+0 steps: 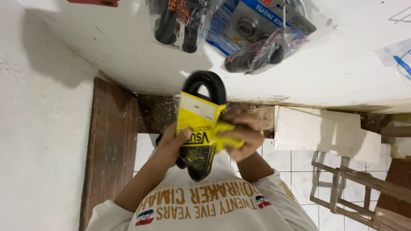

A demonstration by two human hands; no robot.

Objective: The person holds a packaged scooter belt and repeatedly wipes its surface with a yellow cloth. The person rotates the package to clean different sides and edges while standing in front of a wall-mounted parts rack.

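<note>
Fingers: left thumb point(185, 133) pressed flat on a yellow sleeve point(197, 113); right fingers point(239, 117) curled together over the sleeve's right edge.
Wall: white plaster point(38, 128) fills the left side.
Board: a brown wooden board point(111, 141) lies just right of the wall, close to the left forearm.
Shirt: white with gold lettering point(205, 209), at the bottom, under both arms.
Packs above: a clear bag of black grips point(180, 21), a blue-card blister pack point(252, 21) and a clear bag of dark parts point(257, 53) lie above the belt, apart from it. Another clear bag point(398, 55) is at the right edge.
Right side: a pale panel point(325, 132), white tiles point(282, 160) and a bare wooden frame point(351, 184), all well apart from the hands.
In the way: nothing covers the belt but the two hands and the sleeve.
Belt: a black rubber loop point(208, 81), held mid-picture in front of the chest. Its rounded end sticks out above the sleeve and its other end below.
Sleeve: yellow card with a white patch and black print, wrapped round the belt's middle, its right side crumpled.
Left hand point(171, 145): closed round the belt and sleeve from the left, thumb in front, other fingers hidden behind.
Right hand point(244, 134): closed, pinching the crumpled yellow part of the sleeve.
</note>
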